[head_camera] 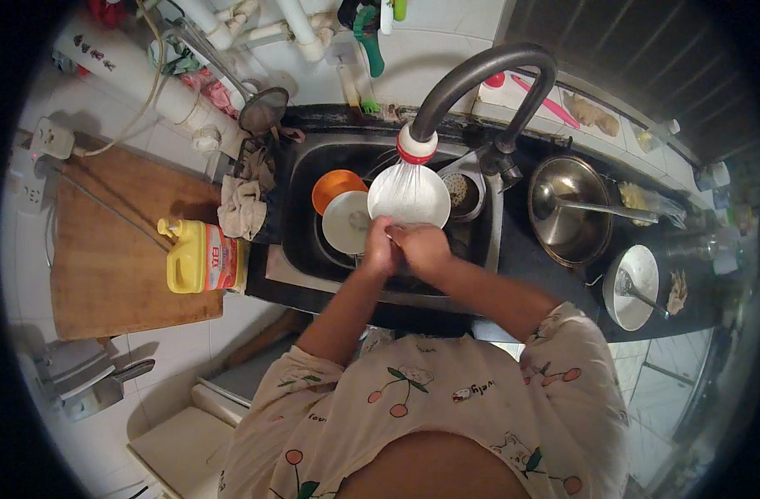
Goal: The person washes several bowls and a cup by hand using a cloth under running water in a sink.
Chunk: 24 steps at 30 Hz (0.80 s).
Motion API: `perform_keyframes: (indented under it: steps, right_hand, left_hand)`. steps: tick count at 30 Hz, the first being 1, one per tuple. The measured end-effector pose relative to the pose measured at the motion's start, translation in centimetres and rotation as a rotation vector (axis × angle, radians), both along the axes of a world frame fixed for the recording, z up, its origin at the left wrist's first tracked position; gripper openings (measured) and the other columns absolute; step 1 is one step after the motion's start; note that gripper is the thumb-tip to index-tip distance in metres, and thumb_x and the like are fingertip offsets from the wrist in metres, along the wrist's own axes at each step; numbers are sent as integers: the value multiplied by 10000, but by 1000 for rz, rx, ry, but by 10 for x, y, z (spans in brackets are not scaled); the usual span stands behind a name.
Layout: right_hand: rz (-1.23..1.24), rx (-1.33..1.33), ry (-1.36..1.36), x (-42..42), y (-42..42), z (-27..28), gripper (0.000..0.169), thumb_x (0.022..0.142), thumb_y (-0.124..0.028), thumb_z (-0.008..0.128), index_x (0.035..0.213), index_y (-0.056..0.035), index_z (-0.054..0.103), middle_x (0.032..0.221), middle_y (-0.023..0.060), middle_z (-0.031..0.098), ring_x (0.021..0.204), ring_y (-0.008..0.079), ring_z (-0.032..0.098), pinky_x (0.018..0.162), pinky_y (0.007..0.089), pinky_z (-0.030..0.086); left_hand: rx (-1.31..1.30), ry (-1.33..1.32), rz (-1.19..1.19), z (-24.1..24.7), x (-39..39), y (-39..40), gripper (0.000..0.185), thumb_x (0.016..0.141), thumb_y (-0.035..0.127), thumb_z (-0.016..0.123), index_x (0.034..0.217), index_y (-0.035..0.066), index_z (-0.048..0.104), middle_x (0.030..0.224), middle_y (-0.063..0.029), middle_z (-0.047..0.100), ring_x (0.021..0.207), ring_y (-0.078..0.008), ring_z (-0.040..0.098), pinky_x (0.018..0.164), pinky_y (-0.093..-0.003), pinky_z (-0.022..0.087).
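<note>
Water sprays from the red-and-white head (417, 145) of a dark gooseneck faucet (483, 64) into a white bowl (411, 193) over the sink. My left hand (381, 246) is at the near edge of this bowl, and my right hand (421, 247) is against it, both close together. Their fingers overlap and partly hide each other, so the exact grip of each is unclear. Left of the bowl, a pale dish (344, 226) lies partly over an orange bowl (336, 186). A small dark pan or strainer (464, 194) with bits in it sits at the right.
Around the black sink (298, 249) stand a yellow detergent jug (199, 257) and a beige cloth (242, 209) at left. At right are a steel pan (570, 234) with a ladle (604, 208) and a white bowl (643, 274) with a spoon. A wooden board (118, 262) lies far left.
</note>
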State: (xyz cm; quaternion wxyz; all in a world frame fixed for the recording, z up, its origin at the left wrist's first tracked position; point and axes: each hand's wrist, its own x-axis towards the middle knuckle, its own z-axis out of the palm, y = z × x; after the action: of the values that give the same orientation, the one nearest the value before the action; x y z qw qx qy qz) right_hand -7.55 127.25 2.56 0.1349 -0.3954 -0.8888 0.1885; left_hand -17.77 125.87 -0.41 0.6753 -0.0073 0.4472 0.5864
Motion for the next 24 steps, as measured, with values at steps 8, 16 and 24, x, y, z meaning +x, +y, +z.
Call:
perform_keyframes:
  steps: [8,16,24]
  right_hand:
    - [5,141,32,5,-1,-8,130,679,-139,507,776,-70,561,737,103,597,717,242,598,653,367,464]
    - [16,-66,-95,5,-2,15,217,677,-132,515,882,-92,573,848,86,617,796,238,599,719,392,451]
    - [172,275,20,53,-1,10,99,663,-138,502,739,-90,545,742,67,586,751,205,585,751,336,435]
  left_hand:
    - [-76,-52,32,-8,8,0,485,777,277,429,1186,21,388,1112,-128,500,960,-274,521,845,-393,411]
    - [34,11,34,-20,2,-2,532,784,271,445,1243,30,322,1169,-152,465,1086,-291,455,927,-416,356]
    - [142,103,-146,24,-5,-9,535,814,285,406,1275,49,272,1240,-134,411,1111,-278,440,916,-429,364]
